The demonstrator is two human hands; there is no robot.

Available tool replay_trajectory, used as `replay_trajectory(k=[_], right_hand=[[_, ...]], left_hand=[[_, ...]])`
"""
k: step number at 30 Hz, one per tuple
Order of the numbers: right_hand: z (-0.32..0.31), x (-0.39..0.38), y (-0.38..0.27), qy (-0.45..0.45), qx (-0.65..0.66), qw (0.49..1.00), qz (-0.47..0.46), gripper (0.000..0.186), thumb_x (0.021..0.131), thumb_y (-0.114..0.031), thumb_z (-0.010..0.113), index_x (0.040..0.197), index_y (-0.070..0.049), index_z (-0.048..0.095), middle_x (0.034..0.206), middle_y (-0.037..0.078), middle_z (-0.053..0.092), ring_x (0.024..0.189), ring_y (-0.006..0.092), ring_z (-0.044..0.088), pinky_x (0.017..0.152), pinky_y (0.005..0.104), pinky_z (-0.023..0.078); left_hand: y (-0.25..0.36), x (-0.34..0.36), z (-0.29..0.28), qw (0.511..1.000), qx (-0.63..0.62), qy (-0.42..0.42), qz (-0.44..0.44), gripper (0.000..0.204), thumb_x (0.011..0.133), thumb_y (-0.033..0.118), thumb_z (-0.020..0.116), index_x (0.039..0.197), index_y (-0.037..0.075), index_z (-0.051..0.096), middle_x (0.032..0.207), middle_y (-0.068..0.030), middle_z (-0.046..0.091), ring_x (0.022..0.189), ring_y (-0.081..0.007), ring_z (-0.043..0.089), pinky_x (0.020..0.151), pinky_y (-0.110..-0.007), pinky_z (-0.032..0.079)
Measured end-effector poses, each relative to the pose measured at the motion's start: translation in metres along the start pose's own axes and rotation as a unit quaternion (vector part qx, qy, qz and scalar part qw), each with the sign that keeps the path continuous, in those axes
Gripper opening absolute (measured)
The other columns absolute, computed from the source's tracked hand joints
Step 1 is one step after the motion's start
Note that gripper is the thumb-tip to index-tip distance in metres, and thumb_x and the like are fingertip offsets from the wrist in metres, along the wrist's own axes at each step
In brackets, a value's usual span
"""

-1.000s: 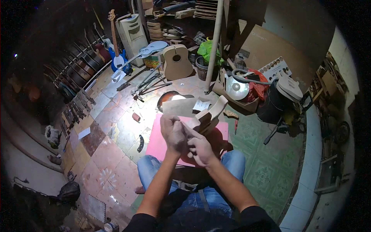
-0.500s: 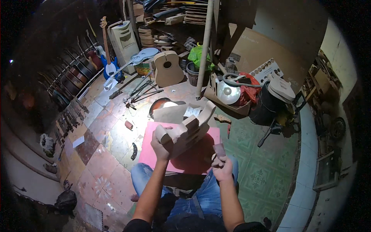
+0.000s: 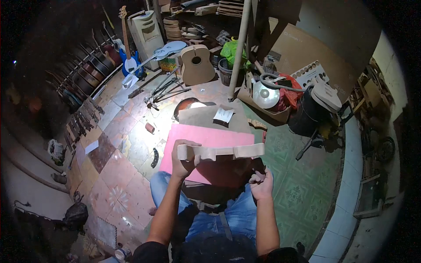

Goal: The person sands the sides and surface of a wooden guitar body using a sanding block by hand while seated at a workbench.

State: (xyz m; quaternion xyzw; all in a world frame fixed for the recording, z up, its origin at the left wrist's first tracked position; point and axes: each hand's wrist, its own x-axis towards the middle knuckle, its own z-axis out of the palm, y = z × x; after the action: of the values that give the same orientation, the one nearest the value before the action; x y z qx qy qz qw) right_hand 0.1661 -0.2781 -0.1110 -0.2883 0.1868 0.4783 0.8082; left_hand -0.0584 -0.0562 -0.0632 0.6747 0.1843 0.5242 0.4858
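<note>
A pale, unfinished wooden guitar body is held roughly level across my view, showing its contoured edge over a pink board. My left hand grips its left end, fingers wrapped round the wood. Below its right end is my right hand, closed on what looks like a small brownish piece of sandpaper, partly hidden by the fingers. Beyond the pink board lie a grey-brown sheet and a small white paper.
A round red-brown roll and black curved plate lie left on the tiles. Behind are an acoustic guitar body, a pole, a blue bass and a guitar rack. A black bucket stands right.
The guitar body has turned from a slanted position to level and edge-on. My right hand has separated from my left and moved right, still holding the small piece.
</note>
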Motion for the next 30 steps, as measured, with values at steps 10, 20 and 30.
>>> replay_trajectory(k=[10, 20, 30], right_hand=[[0.02, -0.015, 0.025, -0.006, -0.119, 0.989, -0.084, 0.035, 0.089, -0.01, 0.058, 0.124, -0.016, 0.056, 0.103, 0.001, 0.063, 0.065, 0.0103, 0.049, 0.065, 0.031, 0.048], [0.097, -0.007, 0.025, -0.156, -0.33, 0.882, -0.297, 0.078, 0.08, 0.003, 0.043, 0.155, 0.0, 0.024, 0.153, 0.012, 0.038, 0.124, 0.0175, 0.047, 0.08, 0.0258, 0.052], [0.137, 0.004, 0.065, -0.249, -0.392, 0.843, -0.272, 0.073, 0.074, 0.015, 0.038, 0.147, 0.011, 0.032, 0.154, 0.024, 0.036, 0.145, 0.0289, 0.033, 0.118, 0.0348, 0.028]], left_hand=[[0.038, 0.032, 0.006, 0.925, 0.319, 0.15, 0.142, 0.06, 0.082, -0.002, 0.071, 0.136, 0.004, 0.045, 0.13, -0.0178, 0.054, 0.124, -0.0314, 0.051, 0.106, -0.042, 0.043], [0.092, 0.065, 0.043, 0.81, 0.574, 0.056, 0.109, 0.041, 0.073, 0.015, 0.076, 0.114, 0.015, 0.068, 0.144, -0.0151, 0.047, 0.145, -0.0397, 0.024, 0.115, -0.06, 0.012], [0.059, 0.109, 0.067, 0.871, 0.386, -0.303, -0.021, 0.07, 0.07, 0.013, 0.079, 0.133, 0.017, 0.049, 0.104, -0.0196, 0.069, 0.093, -0.044, 0.065, 0.077, -0.047, 0.053]])
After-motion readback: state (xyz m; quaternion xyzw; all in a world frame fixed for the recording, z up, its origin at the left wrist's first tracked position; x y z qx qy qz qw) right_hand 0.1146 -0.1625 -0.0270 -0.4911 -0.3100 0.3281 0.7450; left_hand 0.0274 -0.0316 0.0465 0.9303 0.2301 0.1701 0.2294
